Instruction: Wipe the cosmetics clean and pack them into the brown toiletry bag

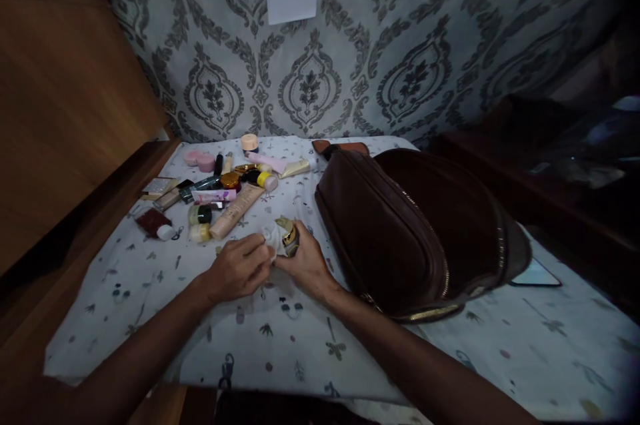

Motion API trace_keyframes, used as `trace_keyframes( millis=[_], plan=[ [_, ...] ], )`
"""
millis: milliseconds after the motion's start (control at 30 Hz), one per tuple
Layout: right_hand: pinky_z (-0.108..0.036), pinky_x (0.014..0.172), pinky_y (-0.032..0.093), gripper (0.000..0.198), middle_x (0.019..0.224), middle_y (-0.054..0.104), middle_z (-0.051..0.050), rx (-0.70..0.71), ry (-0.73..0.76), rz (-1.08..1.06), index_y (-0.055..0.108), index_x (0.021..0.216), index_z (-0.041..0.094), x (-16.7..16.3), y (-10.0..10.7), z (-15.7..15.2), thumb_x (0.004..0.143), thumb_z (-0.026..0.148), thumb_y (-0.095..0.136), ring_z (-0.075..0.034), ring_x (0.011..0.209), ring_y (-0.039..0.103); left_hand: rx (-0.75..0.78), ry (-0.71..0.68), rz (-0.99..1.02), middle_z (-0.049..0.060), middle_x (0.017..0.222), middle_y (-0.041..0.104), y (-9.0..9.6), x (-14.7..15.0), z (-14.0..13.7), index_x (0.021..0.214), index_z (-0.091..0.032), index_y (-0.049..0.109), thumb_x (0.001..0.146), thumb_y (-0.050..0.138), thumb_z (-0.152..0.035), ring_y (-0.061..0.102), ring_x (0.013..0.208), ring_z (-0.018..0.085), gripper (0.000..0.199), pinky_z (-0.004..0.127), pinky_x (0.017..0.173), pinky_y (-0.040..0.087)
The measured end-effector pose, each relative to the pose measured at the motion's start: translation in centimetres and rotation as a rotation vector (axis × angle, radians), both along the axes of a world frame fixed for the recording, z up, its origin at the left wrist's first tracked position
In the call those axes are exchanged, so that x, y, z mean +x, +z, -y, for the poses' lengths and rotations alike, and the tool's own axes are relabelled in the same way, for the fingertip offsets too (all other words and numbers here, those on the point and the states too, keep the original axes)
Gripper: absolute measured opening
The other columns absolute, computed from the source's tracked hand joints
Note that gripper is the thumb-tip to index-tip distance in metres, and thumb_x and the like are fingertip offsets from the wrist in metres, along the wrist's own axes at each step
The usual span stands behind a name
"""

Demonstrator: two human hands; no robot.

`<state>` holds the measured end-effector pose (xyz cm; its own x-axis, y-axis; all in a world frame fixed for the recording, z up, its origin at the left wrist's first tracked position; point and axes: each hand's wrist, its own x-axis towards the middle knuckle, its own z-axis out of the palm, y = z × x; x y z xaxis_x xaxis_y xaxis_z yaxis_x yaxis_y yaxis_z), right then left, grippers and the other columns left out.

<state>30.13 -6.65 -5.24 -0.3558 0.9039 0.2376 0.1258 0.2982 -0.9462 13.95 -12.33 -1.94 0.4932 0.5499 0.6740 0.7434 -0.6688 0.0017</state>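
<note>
My left hand [240, 266] is closed, pinching a crumpled white tissue or cloth [271, 237] against a small container. In my right hand [309, 263], fingers wrapped round, is that small gold and dark container [289, 237]; its exact kind is hard to make out. Both hands meet over the middle of the cloth-covered table. Just beyond them lies a beige squeeze tube [236, 213], with a green-and-black jar [200, 214] and a small yellow-capped jar [200, 233] to its left.
A large dark brown leather bag [395, 231] lies at the right, a phone [536, 274] partly under it. Several cosmetics fill the back left, among them a dark red bottle [153, 221], a pink jar [205, 162] and a peach-lidded jar [249, 143]. A wooden cabinet [75, 91] stands left.
</note>
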Motion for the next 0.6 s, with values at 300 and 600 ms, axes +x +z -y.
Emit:
trace_keyframes(
  millis=[300,600],
  plan=[
    [-0.033,0.082,0.05,0.052,0.101,0.063,-0.003,0.079,0.148,-0.005,0.05,0.107,0.02,-0.1,-0.2,0.6,0.059,0.019,0.071,-0.02,0.091,0.062,-0.503,0.185,0.552,0.006,0.108,0.064,-1.4,-1.4,-1.1,0.117,-0.018,0.052,0.084,0.044,-0.015,0.062,0.091,0.02,0.034,0.031,0.079,0.051],
    [-0.039,0.077,0.051,0.048,0.102,0.062,-0.008,0.187,-0.005,0.518,0.045,0.106,0.02,0.1,0.4,1.2,0.065,0.022,0.07,-0.028,0.091,0.064,-0.575,0.003,0.55,0.009,0.123,0.067,-1.1,-1.9,-1.8,0.122,-0.018,0.059,0.099,0.038,-0.03,0.06,0.115,0.024,0.033,0.037,0.103,0.045]
  ],
)
